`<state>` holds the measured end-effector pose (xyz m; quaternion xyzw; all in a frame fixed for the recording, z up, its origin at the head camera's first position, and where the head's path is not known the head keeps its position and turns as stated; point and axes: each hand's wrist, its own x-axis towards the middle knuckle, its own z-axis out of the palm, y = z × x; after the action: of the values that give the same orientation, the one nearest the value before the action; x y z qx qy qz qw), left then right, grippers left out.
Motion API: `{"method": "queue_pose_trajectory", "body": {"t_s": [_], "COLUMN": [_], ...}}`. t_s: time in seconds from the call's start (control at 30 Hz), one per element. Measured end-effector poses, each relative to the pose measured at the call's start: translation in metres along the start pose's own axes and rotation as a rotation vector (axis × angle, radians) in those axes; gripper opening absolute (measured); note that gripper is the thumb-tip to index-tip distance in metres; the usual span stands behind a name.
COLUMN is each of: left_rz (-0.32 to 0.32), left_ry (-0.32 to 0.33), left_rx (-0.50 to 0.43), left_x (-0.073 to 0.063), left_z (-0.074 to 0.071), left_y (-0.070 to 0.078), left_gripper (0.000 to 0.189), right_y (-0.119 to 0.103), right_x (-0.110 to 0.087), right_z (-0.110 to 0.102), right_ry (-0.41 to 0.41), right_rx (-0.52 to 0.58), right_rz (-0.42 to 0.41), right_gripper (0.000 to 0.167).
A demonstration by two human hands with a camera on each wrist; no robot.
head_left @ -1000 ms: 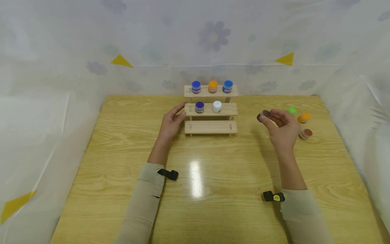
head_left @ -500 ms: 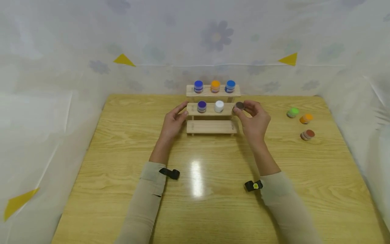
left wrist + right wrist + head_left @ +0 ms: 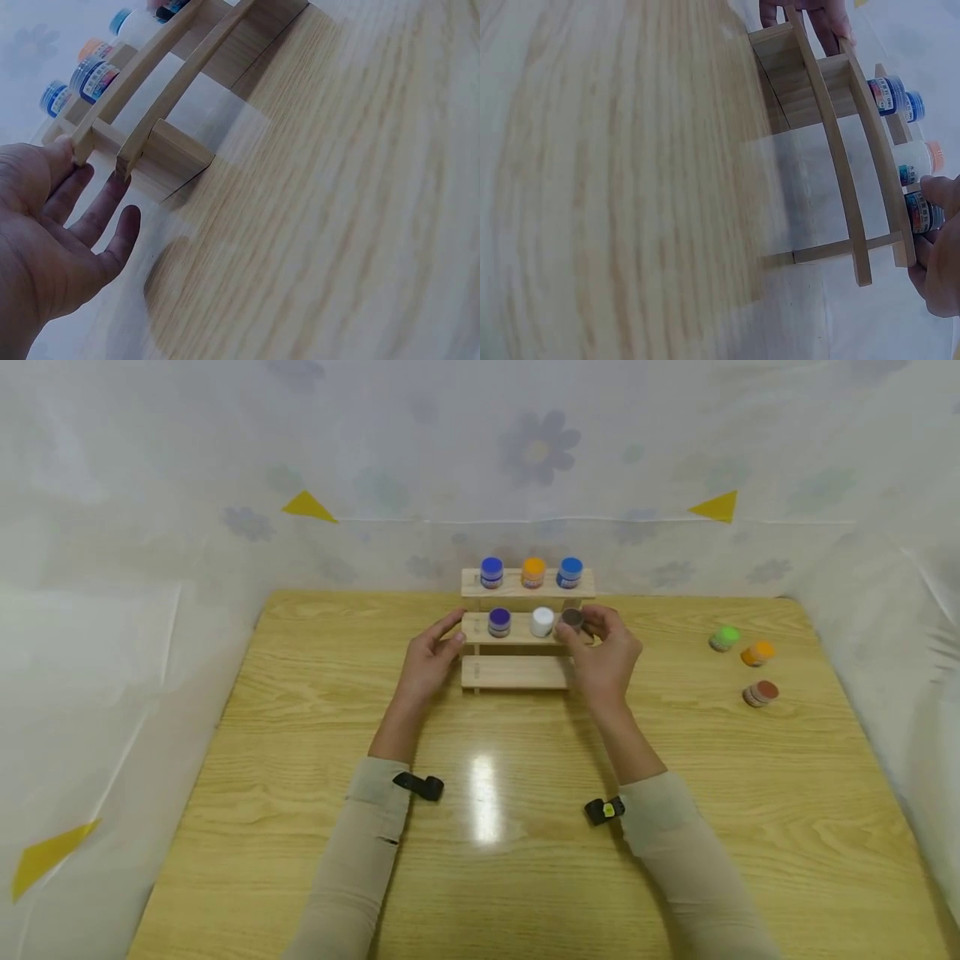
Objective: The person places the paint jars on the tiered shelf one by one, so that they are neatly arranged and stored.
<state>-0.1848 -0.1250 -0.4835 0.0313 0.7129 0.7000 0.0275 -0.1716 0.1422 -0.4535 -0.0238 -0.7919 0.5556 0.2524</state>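
Note:
A three-tier wooden rack (image 3: 517, 673) stands at the far middle of the table. My left hand (image 3: 427, 664) touches its left end with thumb and fingertips; in the left wrist view the fingers of the left hand (image 3: 67, 225) are fairly straight. My right hand (image 3: 609, 656) pinches a dark-lidded paint jar (image 3: 572, 618) at the right end of the middle shelf. In the right wrist view that jar (image 3: 921, 213) appears upright on the shelf, partly covered by fingers. Beside it are a white paint jar (image 3: 542, 622) and a purple-lidded jar (image 3: 499, 622).
The top shelf bears a blue-violet jar (image 3: 491, 572), an orange jar (image 3: 533, 572) and a blue jar (image 3: 570, 572). At the table's right lie a green-lidded jar (image 3: 725, 638), another orange-lidded jar (image 3: 758, 653) and a reddish-brown-lidded jar (image 3: 761, 693). Behind the rack hangs a flowered sheet (image 3: 420, 452).
My right hand has carried the dark-lidded jar left from over the table to the middle shelf, beside the white jar. The left hand has stayed at the rack's left end.

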Motion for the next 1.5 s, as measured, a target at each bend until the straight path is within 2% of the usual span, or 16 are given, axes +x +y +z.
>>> {"method": "queue_pose_trajectory", "body": {"t_s": [0.27,0.5,0.73,1.0,1.13,1.4,1.5], "left_rz": [-0.008,-0.023,-0.039,-0.016,-0.016,-0.032,-0.026], "left_ry": [0.002,0.007,0.003,-0.002,-0.009,0.008,0.004], "left_rx": [-0.008,-0.014,-0.020,0.020,0.019,0.007,0.019], "left_x": [0.000,-0.001,0.000,-0.001,-0.002,-0.002,-0.002], "left_z": [0.001,0.001,0.002,0.000,0.001,-0.001,0.000], "left_y": [0.001,0.001,-0.001,-0.002,-0.001,0.000,0.000], "left_gripper": [0.046,0.047,0.047,0.048,0.047,0.046,0.046], "right_y": [0.002,0.010,0.030,0.044,0.050,0.068,0.071], "right_x": [-0.004,-0.012,-0.021,-0.026,-0.028,-0.032,-0.030], "right_z": [-0.006,-0.029,-0.076,-0.136,-0.166,-0.210,-0.224], "right_ry": [0.001,0.019,0.021,0.023,0.065,0.187,0.205], "right_rx": [0.014,0.014,-0.119,-0.129,-0.196,-0.257,-0.258], "right_rz": [0.005,0.030,0.126,0.343,0.369,0.309,0.366], "right_gripper": [0.046,0.045,0.052,0.069,0.068,0.052,0.055]}}
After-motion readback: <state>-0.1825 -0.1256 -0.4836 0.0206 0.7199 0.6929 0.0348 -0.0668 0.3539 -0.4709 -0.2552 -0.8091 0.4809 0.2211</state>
